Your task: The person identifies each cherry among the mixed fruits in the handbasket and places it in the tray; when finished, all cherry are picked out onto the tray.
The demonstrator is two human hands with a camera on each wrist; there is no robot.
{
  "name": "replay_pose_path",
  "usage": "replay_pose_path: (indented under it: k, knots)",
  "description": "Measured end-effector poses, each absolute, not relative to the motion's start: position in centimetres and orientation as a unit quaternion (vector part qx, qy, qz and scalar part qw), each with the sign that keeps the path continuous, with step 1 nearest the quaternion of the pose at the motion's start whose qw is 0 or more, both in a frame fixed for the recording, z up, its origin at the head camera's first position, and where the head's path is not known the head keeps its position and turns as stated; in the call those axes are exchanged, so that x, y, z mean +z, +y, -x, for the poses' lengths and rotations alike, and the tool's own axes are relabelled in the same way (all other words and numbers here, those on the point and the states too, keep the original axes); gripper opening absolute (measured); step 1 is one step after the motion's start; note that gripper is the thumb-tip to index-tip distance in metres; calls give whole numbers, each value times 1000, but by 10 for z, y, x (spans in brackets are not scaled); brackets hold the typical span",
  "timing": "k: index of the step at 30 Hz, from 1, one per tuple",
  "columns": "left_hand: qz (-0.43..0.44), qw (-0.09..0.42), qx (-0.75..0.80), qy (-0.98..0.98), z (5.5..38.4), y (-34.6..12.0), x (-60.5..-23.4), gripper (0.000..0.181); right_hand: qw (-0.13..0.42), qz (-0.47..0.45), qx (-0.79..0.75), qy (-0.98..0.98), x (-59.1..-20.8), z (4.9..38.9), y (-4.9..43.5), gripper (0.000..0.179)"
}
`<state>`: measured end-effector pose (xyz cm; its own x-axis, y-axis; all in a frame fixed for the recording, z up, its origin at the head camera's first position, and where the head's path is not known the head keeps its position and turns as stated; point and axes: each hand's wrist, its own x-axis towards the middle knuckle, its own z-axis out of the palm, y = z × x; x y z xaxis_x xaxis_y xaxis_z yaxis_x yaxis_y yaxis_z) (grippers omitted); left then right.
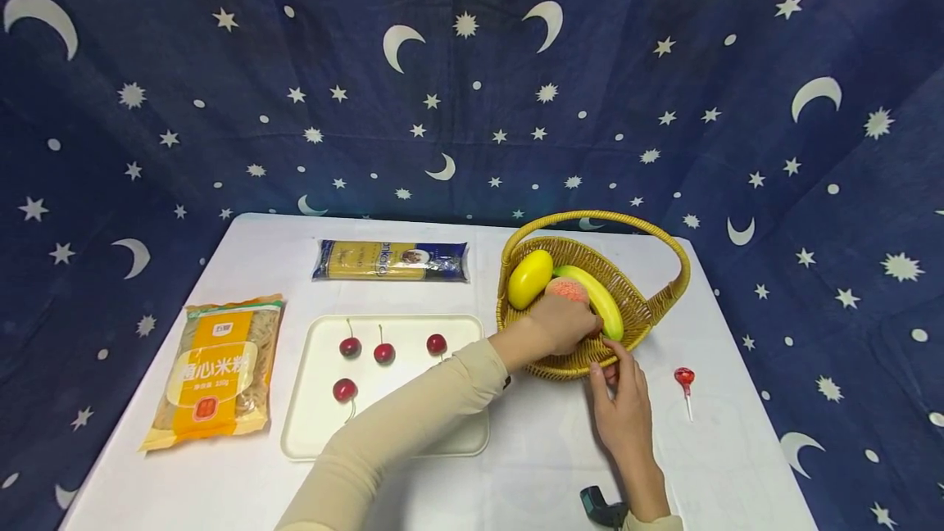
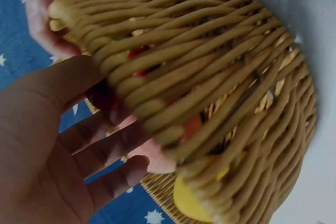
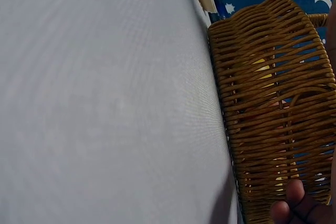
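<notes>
A wicker basket with a tall handle stands at the right of the table. My left hand reaches over its near rim, and in the left wrist view a dark red cherry is between thumb and fingers. Inside lie a banana, a yellow mango-shaped fruit and a pinkish peach-like fruit, partly covered by the left hand. Something red shows through the weave. My right hand holds the basket's near right rim, fingertips against the outer wall in the right wrist view.
Several cherries with stems lie on a white tray, which the left forearm crosses. A noodle bag lies at the left, a blue-and-yellow pasta packet behind the tray. Right of the basket is a red lollipop.
</notes>
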<state>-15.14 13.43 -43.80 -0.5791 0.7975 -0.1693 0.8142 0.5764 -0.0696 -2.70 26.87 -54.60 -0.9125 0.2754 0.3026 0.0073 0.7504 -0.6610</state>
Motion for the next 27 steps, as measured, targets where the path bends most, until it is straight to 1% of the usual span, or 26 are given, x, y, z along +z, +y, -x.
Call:
replay_pose_path:
  k: [10, 22, 27]
  knots:
    - [-464, 35, -44, 884, 153, 121, -418, 36, 191, 78, 347, -915, -545, 27, 268, 43]
    - [-469, -6, 38, 882, 152, 99, -391, 33, 189, 76, 348, -915, -545, 27, 268, 44]
    - [-467, -29, 61, 882, 147, 84, -382, 23, 182, 80, 350, -915, -545, 26, 268, 44]
